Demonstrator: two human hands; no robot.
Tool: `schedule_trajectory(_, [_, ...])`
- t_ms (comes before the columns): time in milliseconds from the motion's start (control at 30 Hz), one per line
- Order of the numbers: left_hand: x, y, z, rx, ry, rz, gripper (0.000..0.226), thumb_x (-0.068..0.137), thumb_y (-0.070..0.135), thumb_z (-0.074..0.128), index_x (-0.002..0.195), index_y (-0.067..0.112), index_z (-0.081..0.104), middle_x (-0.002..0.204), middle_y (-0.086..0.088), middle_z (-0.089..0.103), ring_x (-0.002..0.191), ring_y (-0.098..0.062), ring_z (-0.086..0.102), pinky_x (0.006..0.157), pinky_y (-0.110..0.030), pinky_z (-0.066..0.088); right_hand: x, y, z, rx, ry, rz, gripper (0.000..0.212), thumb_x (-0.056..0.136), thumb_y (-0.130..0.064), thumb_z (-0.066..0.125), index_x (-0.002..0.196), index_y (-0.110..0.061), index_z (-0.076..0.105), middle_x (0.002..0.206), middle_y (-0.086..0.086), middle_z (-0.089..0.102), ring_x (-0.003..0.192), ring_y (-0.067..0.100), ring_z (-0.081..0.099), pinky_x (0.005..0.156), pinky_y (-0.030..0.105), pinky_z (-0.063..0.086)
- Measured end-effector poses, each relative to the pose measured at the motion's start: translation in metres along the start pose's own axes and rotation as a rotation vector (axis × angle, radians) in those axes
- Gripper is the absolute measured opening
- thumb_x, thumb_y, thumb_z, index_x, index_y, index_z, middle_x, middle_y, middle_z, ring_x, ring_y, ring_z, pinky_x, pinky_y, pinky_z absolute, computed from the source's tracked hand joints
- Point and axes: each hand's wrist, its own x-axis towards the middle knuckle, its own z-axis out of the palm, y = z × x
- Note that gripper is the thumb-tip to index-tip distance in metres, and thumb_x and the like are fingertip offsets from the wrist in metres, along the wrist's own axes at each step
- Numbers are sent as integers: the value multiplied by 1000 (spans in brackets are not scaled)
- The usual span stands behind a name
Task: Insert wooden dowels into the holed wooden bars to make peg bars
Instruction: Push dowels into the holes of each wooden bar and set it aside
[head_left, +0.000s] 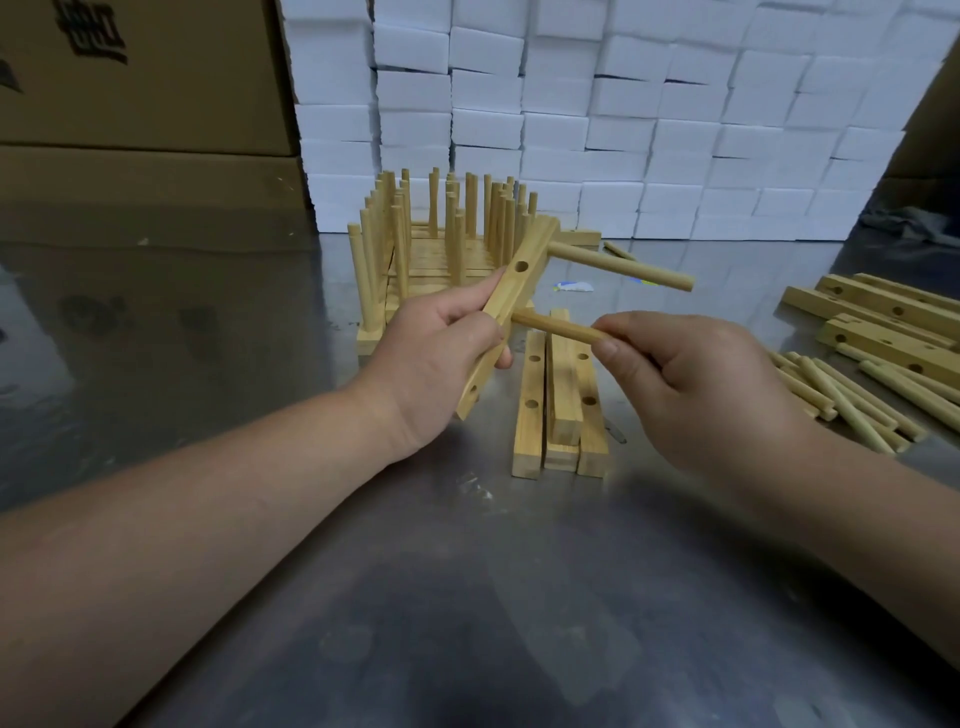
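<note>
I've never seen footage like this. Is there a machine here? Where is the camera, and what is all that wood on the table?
No machine: these are a person's bare hands, filmed by one camera worn on the head, looking down. The left hand grips a holed wooden bar that already carries one dowel. The right hand pinches a second dowel, its tip at the bar. On the metal table lie bare bars, loose dowels to the right, and finished peg bars stacked behind.

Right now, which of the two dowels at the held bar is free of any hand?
The upper dowel, standing out of the bar near its far end, untouched. The lower dowel is pinched by the right hand.
</note>
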Motion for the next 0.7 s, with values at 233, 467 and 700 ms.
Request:
schedule_trajectory(233, [1, 2, 0, 35, 2, 50, 47, 88, 4, 43, 129, 24, 53, 55, 15, 59, 59, 3, 52, 60, -22, 38, -1, 3, 7, 381, 16, 225, 23, 92, -27, 48, 77, -18, 64, 50, -7, 49, 45, -1, 44, 43, 10, 34])
schedule_trajectory(467, [4, -7, 5, 0, 119, -42, 44, 85, 16, 44, 127, 24, 56, 59, 15, 62, 66, 0, 56, 62, -23, 41, 12, 16, -2, 275, 51, 308, 33, 87, -44, 46, 117, -33, 55, 70, -5, 61, 61, 0, 56, 59, 20, 47])
schedule_trajectory(700, [15, -13, -4, -144, 325, -117, 44, 85, 11, 45, 60, 33, 72, 63, 6, 65, 72, -15, 54, 63, -32, 37, 20, 63, -41, -581, -298, 484, 34, 86, -40, 48, 74, -16, 69, 72, 4, 64, 65, 21, 55, 66, 31, 50])
